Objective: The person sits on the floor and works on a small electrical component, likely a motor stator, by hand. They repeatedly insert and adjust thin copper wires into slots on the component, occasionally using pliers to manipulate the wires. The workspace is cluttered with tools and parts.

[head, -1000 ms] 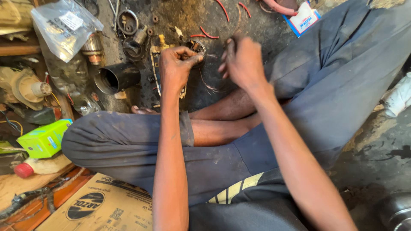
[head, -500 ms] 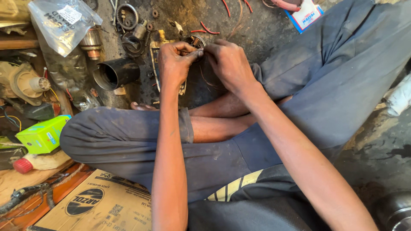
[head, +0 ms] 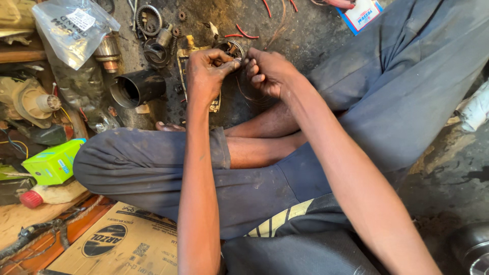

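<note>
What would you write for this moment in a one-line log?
left hand: pinching small round metal part | right hand: fingertips at same part, thin wire looped below | nearby: black metal cylinder, gears | floor: greasy

A dark, oil-stained concrete floor [head: 305, 35] carries everything, with a black metal cylinder [head: 137, 87] lying on its side near a cluster of small gears and rings [head: 153, 25], red wire scraps [head: 244, 33] and a clear plastic bag [head: 74, 28] beside them. Toward the left edge lie a beige motor housing [head: 33, 102], a bright green box [head: 53, 162] and a bottle with a red cap [head: 48, 195], while a flattened cardboard carton [head: 122, 244] lies at the lower left and a blue and white packet [head: 361, 12] rests at the top right
</note>
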